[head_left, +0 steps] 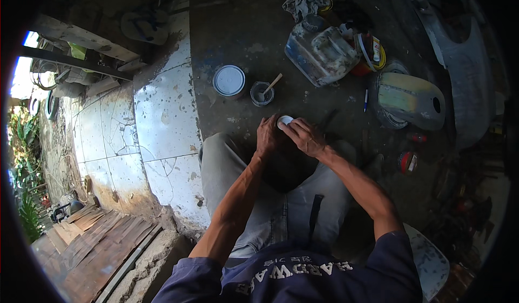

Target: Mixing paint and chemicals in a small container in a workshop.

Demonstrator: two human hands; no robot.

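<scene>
At the frame's middle, your left fingers [266,125] and right fingers [297,127] close around the small round white piece [285,120]; probably light, stiff, best gripped by its rim.

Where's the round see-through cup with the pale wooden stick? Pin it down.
In the head view, the cup stands on the dark floor, just right of the round pale-lidded can and beyond the left hand.

Tub [228,80], cup [260,102], jug [321,54] on the floor [243,43]
Tub near the floor's left edge, cup between it and jug.
</scene>
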